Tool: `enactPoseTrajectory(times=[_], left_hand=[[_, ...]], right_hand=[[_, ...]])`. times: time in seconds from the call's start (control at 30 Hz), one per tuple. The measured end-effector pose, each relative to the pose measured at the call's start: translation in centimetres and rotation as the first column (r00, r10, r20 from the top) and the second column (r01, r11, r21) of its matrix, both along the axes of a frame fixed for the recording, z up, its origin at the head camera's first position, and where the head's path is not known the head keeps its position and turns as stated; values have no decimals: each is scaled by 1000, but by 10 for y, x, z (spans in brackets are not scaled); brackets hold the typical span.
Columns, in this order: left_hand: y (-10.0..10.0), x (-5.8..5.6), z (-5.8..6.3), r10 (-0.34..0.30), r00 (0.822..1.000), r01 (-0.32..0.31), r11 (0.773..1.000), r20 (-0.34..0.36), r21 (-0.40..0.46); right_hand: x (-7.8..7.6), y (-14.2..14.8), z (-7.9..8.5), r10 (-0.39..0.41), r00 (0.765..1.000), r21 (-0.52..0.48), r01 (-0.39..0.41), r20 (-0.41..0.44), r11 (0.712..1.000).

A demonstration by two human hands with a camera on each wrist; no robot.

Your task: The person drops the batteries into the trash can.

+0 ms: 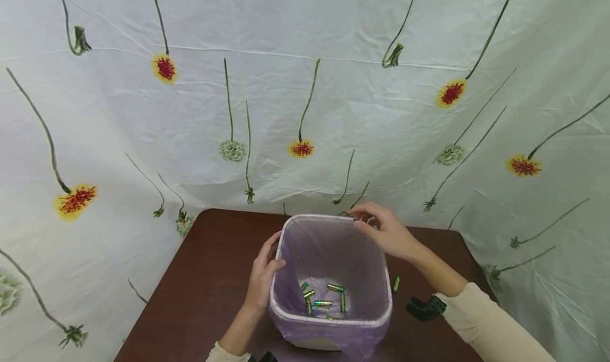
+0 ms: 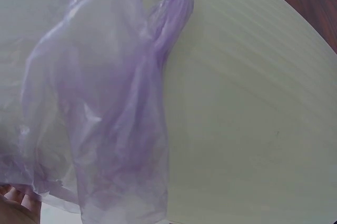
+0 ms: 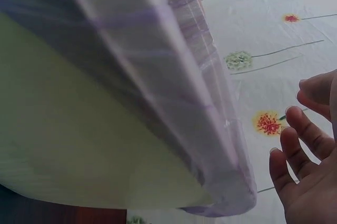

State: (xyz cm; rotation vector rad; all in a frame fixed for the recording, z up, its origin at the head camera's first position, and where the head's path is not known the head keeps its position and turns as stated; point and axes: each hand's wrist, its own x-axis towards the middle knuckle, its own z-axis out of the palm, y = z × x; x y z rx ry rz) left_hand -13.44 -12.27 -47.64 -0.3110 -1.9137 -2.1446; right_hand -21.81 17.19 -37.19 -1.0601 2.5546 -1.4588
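A light-coloured trash bin (image 1: 314, 344) stands on the table, lined with a translucent purple trash bag (image 1: 333, 319) folded over its rim. Several green-and-gold batteries (image 1: 323, 303) lie scattered at the bottom inside. My left hand (image 1: 261, 277) holds the bin's left side, thumb at the rim and fingers along the outside. At the far right corner of the rim is my right hand (image 1: 383, 227), its fingers loosely bent. The right wrist view shows those fingers (image 3: 303, 147) apart from the bag's edge, holding nothing.
One more battery (image 1: 396, 284) lies on the dark brown table (image 1: 209, 277), right of the bin. Behind the table hangs a white cloth (image 1: 267, 102) printed with flowers. A black wrist strap (image 1: 426, 308) sits by the right sleeve.
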Motion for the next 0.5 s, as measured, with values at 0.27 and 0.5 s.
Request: enactPoseTrajectory(times=[0.27,0.5], left_hand=[[1,0,0,-1,1000,1,1000,-4,-1],[0,0,0,0,1000,0,1000,-11,6]], right_hand=[[0,19,-5,-54,997,21,53,52,998],[0,38,-13,-137,990,37,136,41,990]])
